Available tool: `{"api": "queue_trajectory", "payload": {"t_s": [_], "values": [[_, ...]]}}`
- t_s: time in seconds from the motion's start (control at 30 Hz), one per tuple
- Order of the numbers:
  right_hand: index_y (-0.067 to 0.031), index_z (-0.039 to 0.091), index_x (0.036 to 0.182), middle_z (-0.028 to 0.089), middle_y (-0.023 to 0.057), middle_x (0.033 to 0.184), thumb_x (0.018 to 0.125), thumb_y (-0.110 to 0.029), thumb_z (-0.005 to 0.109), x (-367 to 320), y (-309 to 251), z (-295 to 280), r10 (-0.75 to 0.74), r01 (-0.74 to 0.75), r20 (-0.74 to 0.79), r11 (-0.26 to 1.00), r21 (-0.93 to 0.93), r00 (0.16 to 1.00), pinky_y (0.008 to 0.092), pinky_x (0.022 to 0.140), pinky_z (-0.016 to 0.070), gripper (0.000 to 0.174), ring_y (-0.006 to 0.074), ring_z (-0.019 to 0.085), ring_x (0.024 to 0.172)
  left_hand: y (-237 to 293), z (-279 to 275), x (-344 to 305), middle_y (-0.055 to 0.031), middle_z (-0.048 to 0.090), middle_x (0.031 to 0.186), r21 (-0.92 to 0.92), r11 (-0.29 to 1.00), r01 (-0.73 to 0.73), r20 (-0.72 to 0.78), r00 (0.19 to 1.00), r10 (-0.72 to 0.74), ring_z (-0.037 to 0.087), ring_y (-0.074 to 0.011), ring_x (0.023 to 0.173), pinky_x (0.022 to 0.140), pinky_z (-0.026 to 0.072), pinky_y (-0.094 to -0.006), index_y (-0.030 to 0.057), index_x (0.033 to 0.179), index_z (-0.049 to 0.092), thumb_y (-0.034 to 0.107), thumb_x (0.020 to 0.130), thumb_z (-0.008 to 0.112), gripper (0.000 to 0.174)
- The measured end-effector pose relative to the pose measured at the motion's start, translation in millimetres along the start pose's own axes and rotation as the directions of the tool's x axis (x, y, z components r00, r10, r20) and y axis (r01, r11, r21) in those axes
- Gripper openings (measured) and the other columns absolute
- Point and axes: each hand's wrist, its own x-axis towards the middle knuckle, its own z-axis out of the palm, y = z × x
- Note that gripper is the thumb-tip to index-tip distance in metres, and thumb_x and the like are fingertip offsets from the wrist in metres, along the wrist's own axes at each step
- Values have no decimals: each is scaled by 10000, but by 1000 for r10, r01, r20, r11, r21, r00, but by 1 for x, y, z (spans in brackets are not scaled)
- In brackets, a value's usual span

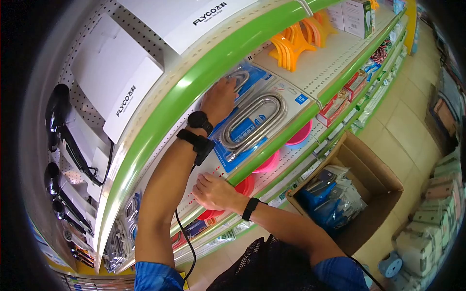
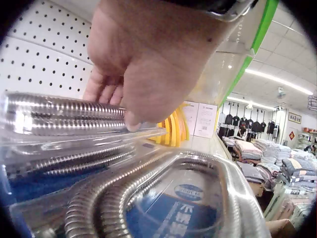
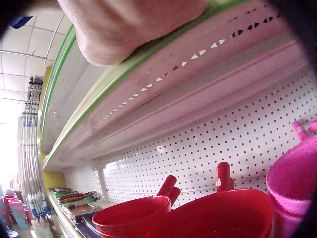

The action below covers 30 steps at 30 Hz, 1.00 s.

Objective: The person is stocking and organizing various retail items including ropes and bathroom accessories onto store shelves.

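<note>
In the head view my left hand (image 1: 219, 101) reaches to the back of a shelf, at a blister-packed metal shower hose (image 1: 241, 77). The left wrist view shows the left hand (image 2: 148, 64) pinching that coiled hose pack (image 2: 64, 116), thumb in front and fingers behind; the pack is tipped up on edge. Nearer the shelf front another packed shower hose (image 1: 279, 109) lies flat on its blue card. My right hand (image 1: 213, 192) rests at the shelf's green front edge, fingers loosely curled and holding nothing.
Orange plastic racks (image 1: 291, 46) stand farther along the shelf. White FLYCO boxes (image 1: 116, 72) and hair dryers (image 1: 73, 145) are on the shelf above. Red dippers (image 3: 213, 213) sit below. A cardboard box (image 1: 383, 169) holding bagged goods stands on the floor.
</note>
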Motion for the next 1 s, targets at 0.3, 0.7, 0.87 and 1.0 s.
{"api": "queue_trajectory", "payload": {"t_s": [0.3,0.7,0.87,1.0], "values": [[-5,659,843,716,183,871,836,-275,626,-1,-1,-2,-10,10,-11,999,-38,1000,389,909,480,272,313,677,920,-20,0,-53,-254,645,1198,-161,964,213,127,973,-194,624,-406,1100,961,487,-440,-37,1284,583,225,893,689,482],[-30,639,815,711,158,863,805,-292,647,0,-2,0,16,-15,16,999,-33,1000,381,886,473,262,301,668,921,-69,41,-102,-223,611,1314,-104,986,133,-176,973,-149,567,-349,1242,1050,423,-434,-4,1346,553,269,831,779,625],[-26,653,837,712,159,869,788,-283,651,2,-1,-2,-8,8,6,998,-56,1000,384,885,469,262,304,665,922,-48,10,-107,-206,437,1488,-583,694,423,120,889,-442,402,-344,1381,1137,352,-451,78,1460,476,311,856,773,713],[-32,647,861,676,104,816,756,-207,724,4,-1,-4,16,-17,-24,1000,-10,1000,370,825,480,218,271,654,867,-59,22,-112,-176,475,1442,-730,562,389,123,883,-452,481,-277,1300,1090,401,-413,51,1465,468,311,845,778,740]]}}
